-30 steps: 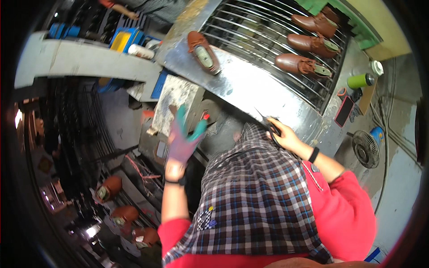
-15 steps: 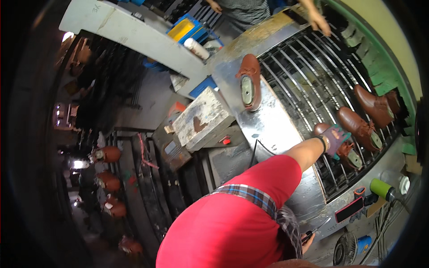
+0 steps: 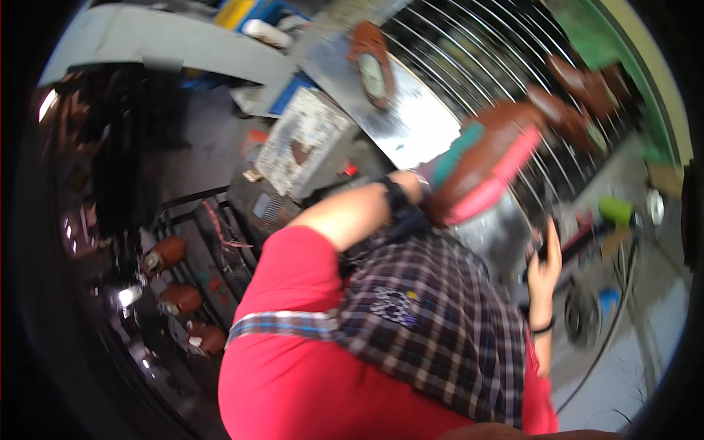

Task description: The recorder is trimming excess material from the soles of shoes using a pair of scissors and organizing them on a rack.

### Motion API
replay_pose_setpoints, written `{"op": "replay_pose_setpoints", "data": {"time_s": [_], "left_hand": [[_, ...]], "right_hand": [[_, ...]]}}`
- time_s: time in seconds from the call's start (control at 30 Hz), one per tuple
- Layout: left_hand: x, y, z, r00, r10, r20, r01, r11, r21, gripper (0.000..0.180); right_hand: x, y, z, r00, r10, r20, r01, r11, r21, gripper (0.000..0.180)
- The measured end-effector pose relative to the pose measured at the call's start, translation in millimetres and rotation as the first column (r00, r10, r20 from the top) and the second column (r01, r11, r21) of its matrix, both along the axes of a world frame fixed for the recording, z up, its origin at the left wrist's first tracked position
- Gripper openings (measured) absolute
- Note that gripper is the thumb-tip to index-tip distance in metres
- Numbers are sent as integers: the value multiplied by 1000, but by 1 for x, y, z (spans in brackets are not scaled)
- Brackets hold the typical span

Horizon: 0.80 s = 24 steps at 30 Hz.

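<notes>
My left hand point(image 3: 449, 163), in a teal and purple glove, grips a brown shoe with a pink sole point(image 3: 499, 150) and holds it up in front of my chest, blurred by motion. It hangs just off the front edge of the wire rack point(image 3: 469, 66). My bare right hand point(image 3: 544, 260) is lower right, beside my plaid apron, fingers curled around a small dark tool. Other brown shoes point(image 3: 579, 88) lie on the wire rack behind.
One brown shoe point(image 3: 370, 62) rests sole-up on a metal plate point(image 3: 422, 125) left of the rack. A green bottle point(image 3: 616, 209) and a small fan point(image 3: 583, 315) stand at the right. Further brown shoes point(image 3: 165, 253) sit on a dark lower rack, far left.
Half a second ago my left hand was stretched out to a shoe on the rack. Now it has lifted that shoe off and drawn it back toward my body.
</notes>
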<state>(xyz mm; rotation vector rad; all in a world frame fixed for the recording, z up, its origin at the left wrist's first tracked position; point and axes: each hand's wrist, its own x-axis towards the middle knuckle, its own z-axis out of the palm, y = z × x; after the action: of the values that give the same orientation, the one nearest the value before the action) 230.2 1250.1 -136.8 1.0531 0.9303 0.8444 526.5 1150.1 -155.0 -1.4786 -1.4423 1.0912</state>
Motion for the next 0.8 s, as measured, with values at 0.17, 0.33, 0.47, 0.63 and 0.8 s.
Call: {"op": "replay_pose_setpoints", "data": {"time_s": [0.17,0.33,0.47,0.63,0.8], "left_hand": [[-54,-46,-18,949,29,314,-44,998,39,46],[-111,-131,-26,663,227,713,122,907,-403,41],[-102,-141,-23,675,207,708,187,881,-435,42],[-84,-158,-13,706,134,695,111,949,-296,46],[-88,-161,-32,669,59,741,258,916,-306,48]], "right_hand": [[-70,23,83,738,265,621,-490,843,222,60],[-129,-35,110,496,289,819,-720,664,202,60],[-120,-34,121,361,278,890,-795,591,138,63],[-121,-33,132,260,245,934,-866,487,114,58],[-112,-38,67,559,715,420,-814,571,111,60]]}}
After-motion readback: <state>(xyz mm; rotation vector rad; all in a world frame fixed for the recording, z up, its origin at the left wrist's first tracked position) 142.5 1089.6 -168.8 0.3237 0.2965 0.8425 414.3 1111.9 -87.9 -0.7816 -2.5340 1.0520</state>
